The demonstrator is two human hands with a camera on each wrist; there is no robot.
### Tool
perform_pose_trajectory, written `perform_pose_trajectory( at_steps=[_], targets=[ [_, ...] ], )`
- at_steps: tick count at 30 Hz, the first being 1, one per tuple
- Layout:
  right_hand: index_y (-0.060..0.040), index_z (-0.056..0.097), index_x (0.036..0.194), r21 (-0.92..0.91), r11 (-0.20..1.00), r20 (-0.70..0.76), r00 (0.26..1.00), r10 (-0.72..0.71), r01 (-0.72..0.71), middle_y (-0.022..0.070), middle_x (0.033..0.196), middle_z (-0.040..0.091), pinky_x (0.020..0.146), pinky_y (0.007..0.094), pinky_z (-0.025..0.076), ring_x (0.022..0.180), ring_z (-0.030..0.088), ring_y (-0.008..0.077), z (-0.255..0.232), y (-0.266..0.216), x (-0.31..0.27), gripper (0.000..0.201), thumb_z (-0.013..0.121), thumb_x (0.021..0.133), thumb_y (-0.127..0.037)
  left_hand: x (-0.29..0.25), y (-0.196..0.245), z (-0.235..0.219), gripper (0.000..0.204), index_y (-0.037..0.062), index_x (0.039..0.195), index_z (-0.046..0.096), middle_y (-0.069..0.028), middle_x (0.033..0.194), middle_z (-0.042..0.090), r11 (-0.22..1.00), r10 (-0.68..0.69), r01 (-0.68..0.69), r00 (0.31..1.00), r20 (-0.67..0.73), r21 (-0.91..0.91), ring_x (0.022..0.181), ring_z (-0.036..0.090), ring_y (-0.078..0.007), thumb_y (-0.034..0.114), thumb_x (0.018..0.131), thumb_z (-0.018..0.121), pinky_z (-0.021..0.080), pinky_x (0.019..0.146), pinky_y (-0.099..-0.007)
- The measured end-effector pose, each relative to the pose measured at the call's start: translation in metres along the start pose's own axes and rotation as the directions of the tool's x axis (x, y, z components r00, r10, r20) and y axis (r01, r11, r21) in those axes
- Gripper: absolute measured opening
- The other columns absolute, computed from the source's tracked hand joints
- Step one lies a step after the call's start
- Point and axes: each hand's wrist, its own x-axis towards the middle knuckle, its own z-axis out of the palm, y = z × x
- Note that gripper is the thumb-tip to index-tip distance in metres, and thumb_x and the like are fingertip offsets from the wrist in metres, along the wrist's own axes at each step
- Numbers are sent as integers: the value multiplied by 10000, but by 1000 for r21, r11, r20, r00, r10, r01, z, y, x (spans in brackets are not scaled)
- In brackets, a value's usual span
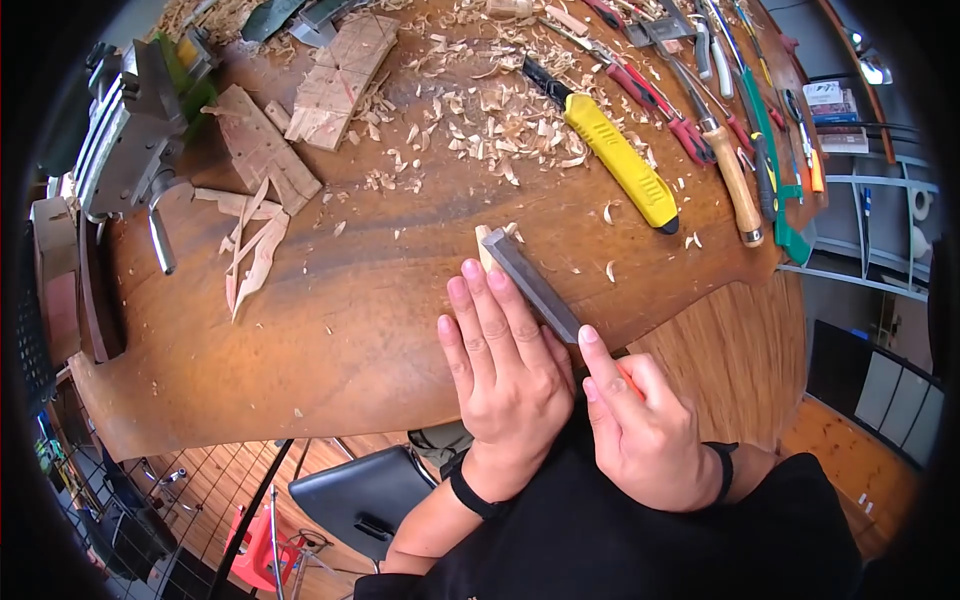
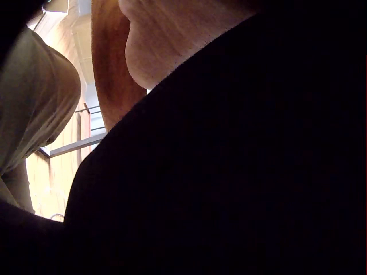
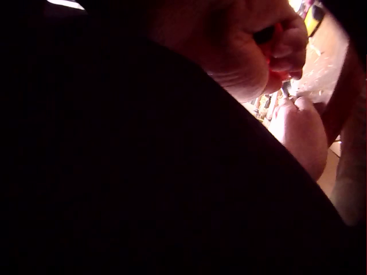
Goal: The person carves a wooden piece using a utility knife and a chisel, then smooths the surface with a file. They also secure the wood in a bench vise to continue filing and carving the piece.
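My left hand point(image 1: 515, 380) lies over a slim pale piece of wood point(image 1: 483, 240) on the bench, its fingers straight and side by side. The wood's tip shows past the fingertips; the rest is hidden under the hand. Alongside, a flat grey file point(image 1: 530, 285) slants across the tip of the wood. My right hand point(image 1: 650, 430) grips its orange-red handle point(image 1: 630, 380), with the index finger stretched along toward the blade. In the right wrist view, curled fingers wrap the red handle point(image 3: 279, 74). Dark cloth covers most of both wrist views.
A yellow utility knife point(image 1: 622, 165) lies beyond the file. Chisels and other tools, including a wooden-handled chisel point(image 1: 735, 190), crowd the right back. Shavings point(image 1: 510, 125) litter the wooden bench point(image 1: 300, 370). A metal vise point(image 1: 135, 130), boards point(image 1: 340, 80) and split strips point(image 1: 262, 250) are at left.
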Motion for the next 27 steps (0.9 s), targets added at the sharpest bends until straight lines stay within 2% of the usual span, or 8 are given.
perform_pose_trajectory(
  at_steps=[8, 11, 14, 16, 20, 23, 25, 27],
  targets=[
    [-6, 592, 1369, 9, 1000, -13, 1000, 18, -18, 102, 846, 538, 520, 323, 524, 583, 609, 207, 6, -7, 9, 545, 705, 837, -34, 0, 1, 1, 547, -112, 1448, 424, -290, 1450, 504, 999, -3, 3, 1000, -15, 35, 1381, 482, -392, 201, 1000, 420, 303, 1188, -463],
    [-12, 589, 1373, 4, 1000, -54, 998, -12, 12, 98, 843, 538, 519, 323, 524, 573, 608, 206, 8, -5, 9, 539, 700, 847, -43, 0, 1, 2, 548, -113, 1449, 424, -291, 1453, 499, 999, -7, 9, 1000, -22, 54, 1384, 478, -393, 202, 1001, 415, 310, 1186, -459],
    [-15, 586, 1376, 26, 999, -45, 999, 22, -21, 104, 839, 548, 519, 334, 524, 566, 611, 223, 5, -7, 10, 511, 685, 877, -56, -1, 2, 4, 555, -116, 1452, 417, -295, 1460, 489, 998, -4, 5, 1000, -26, 59, 1388, 472, -394, 206, 1000, 415, 312, 1187, -459],
    [-16, 588, 1372, 143, 988, -15, 998, 68, -65, 112, 831, 556, 516, 347, 523, 568, 618, 244, 4, -6, 10, 476, 667, 906, -70, -1, 2, 4, 559, -118, 1454, 413, -298, 1464, 483, 998, -6, 8, 1000, -30, 61, 1391, 467, -395, 208, 1000, 416, 313, 1187, -459],
    [-13, 587, 1370, 244, 965, -17, 995, 103, -95, 117, 818, 557, 513, 352, 525, 578, 627, 262, 3, -8, 13, 451, 651, 930, -87, 0, 2, 2, 569, -122, 1457, 406, -304, 1470, 473, 998, -5, 6, 1000, -24, 57, 1397, 457, -400, 221, 1003, 420, 311, 1189, -460],
    [14, 586, 1367, 207, 968, 20, 990, 142, -143, 140, 815, 575, 569, 368, 514, 634, 619, 259, 2, -13, 12, 448, 649, 924, -20, 0, 2, 3, 572, -122, 1454, 410, -307, 1470, 472, 998, -4, 6, 1000, -25, 58, 1396, 457, -403, 241, 1012, 422, 315, 1186, -460],
    [3, 581, 1376, -25, 997, 7, 997, 71, -71, 133, 838, 570, 558, 371, 521, 639, 626, 266, 6, -15, 10, 477, 661, 907, -28, 0, 2, 2, 572, -121, 1452, 413, -307, 1470, 471, 998, 2, -1, 1000, -25, 61, 1395, 458, -404, 250, 1017, 423, 319, 1184, -460],
    [-3, 582, 1375, -35, 997, 13, 998, 64, -64, 131, 849, 566, 552, 373, 523, 642, 630, 266, 4, -14, 10, 485, 667, 898, -32, 1, 3, 2, 572, -118, 1450, 417, -309, 1471, 469, 998, -5, 6, 1000, -25, 63, 1394, 460, -403, 263, 1025, 421, 326, 1179, -460]
  ],
)
